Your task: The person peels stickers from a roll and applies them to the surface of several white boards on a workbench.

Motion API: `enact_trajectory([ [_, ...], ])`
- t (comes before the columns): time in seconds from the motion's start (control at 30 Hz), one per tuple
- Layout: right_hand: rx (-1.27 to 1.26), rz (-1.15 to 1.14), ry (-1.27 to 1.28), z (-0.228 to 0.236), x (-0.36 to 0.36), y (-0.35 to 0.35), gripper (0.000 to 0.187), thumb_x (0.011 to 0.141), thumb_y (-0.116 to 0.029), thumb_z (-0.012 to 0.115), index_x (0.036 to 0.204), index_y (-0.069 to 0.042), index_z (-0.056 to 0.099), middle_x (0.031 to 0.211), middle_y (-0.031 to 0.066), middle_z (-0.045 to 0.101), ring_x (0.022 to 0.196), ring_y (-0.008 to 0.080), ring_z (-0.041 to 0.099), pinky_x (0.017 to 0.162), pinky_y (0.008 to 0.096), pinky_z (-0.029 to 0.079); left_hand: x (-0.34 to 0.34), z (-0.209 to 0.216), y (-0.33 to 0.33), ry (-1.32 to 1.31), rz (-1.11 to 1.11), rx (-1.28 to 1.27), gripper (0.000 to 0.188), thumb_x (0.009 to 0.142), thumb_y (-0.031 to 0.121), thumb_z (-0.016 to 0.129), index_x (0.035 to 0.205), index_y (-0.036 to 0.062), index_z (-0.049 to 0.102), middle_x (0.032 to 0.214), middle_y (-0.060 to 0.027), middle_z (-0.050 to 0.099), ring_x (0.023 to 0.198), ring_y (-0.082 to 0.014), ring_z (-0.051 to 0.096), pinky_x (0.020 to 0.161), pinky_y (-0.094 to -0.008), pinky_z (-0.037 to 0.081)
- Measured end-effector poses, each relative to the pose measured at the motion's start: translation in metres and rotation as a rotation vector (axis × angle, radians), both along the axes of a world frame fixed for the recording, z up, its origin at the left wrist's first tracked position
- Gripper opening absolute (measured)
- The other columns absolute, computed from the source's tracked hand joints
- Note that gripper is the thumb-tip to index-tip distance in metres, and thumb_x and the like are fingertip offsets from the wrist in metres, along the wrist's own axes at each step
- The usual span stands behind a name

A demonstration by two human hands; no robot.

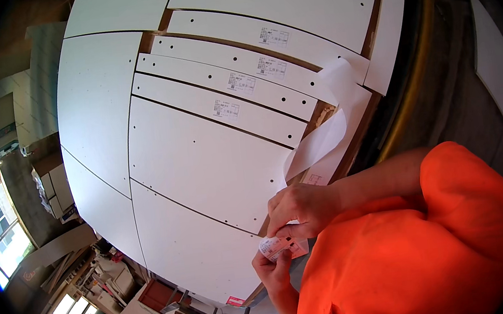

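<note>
Close to my body, both hands meet at a white printed sticker label (pixel 271 247), part of which looks orange against my shirt. My left hand (pixel 271 271) pinches it from below. My right hand (pixel 306 207) is closed over its upper edge, fingertips partly hidden. From behind the right hand a long, curling band of white backing paper (pixel 323 140) runs up across the board edges. Beneath it lie narrow white boards (pixel 194 74) with drilled holes and stuck-on printed labels. A larger white panel (pixel 202 156) lies beside my hands.
More white panels (pixel 96 106) spread to the left and far side. A small red label (pixel 236 301) sits at the near panel corner. A yellow rail (pixel 408 97) runs along the right side, with a loose white board (pixel 496 64) beyond. Stacked boards and workshop clutter (pixel 108 279) stand lower left.
</note>
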State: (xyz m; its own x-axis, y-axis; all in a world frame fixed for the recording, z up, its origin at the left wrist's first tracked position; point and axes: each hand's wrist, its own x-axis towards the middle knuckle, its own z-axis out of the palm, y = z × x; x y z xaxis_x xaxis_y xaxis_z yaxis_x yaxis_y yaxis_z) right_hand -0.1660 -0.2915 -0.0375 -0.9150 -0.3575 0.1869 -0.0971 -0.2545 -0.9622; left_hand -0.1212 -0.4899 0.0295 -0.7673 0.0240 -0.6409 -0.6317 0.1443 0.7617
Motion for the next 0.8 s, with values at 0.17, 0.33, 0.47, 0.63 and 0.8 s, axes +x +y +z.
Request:
enact_trajectory([
  [0.17, 0.013, 0.021, -0.028, 0.001, 0.000, 0.002, 0.017, 0.074, -0.005, 0.066, 0.090, -0.004, 0.070, 0.079, 0.0114, 0.065, 0.077, 0.0255, 0.062, 0.065, 0.0347, 0.049, 0.001, 0.000, -0.003, 0.027, -0.053, 0.064, 0.023, 0.078, -0.001, 0.064, 0.101, -0.0061, 0.061, 0.092, -0.0071, 0.064, 0.082, -0.0123, 0.060, 0.074, -0.0256, 0.048],
  [0.33, 0.040, 0.021, -0.057, 0.002, 0.000, 0.003, 0.016, 0.076, -0.007, 0.067, 0.091, -0.003, 0.069, 0.079, 0.0112, 0.065, 0.077, 0.0258, 0.062, 0.065, 0.0345, 0.050, 0.001, 0.004, 0.001, 0.004, -0.106, 0.046, 0.019, 0.077, -0.003, 0.061, 0.095, -0.0043, 0.064, 0.085, -0.0038, 0.064, 0.074, -0.0099, 0.059, 0.064, -0.0239, 0.046],
  [0.47, -0.022, -0.021, -0.011, 0.010, 0.005, 0.002, 0.018, 0.076, -0.009, 0.067, 0.093, -0.003, 0.069, 0.081, 0.0094, 0.066, 0.080, 0.0252, 0.061, 0.066, 0.0342, 0.050, -0.006, 0.008, -0.006, -0.147, -0.504, 0.047, 0.016, 0.074, -0.004, 0.059, 0.088, -0.0028, 0.066, 0.078, -0.0010, 0.064, 0.073, -0.0074, 0.057, 0.063, -0.0214, 0.044],
  [0.63, -0.026, 0.043, 0.101, 0.032, 0.004, 0.004, 0.022, 0.074, -0.012, 0.067, 0.096, -0.005, 0.067, 0.085, 0.0065, 0.065, 0.089, 0.0256, 0.059, 0.073, 0.0358, 0.050, -0.007, 0.014, -0.002, -0.156, -0.524, 0.078, 0.019, 0.072, -0.007, 0.059, 0.089, -0.0027, 0.066, 0.081, -0.0019, 0.065, 0.075, -0.0072, 0.058, 0.065, -0.0210, 0.044],
  [0.8, 0.057, 0.051, 0.290, 0.040, 0.008, -0.005, 0.032, 0.073, -0.016, 0.072, 0.103, -0.010, 0.063, 0.090, 0.0045, 0.063, 0.093, 0.0274, 0.059, 0.082, 0.0412, 0.048, 0.008, 0.011, -0.014, 0.035, -0.131, 0.174, 0.018, 0.074, -0.006, 0.061, 0.092, -0.0053, 0.065, 0.085, -0.0062, 0.065, 0.077, -0.0099, 0.060, 0.065, -0.0225, 0.047],
])
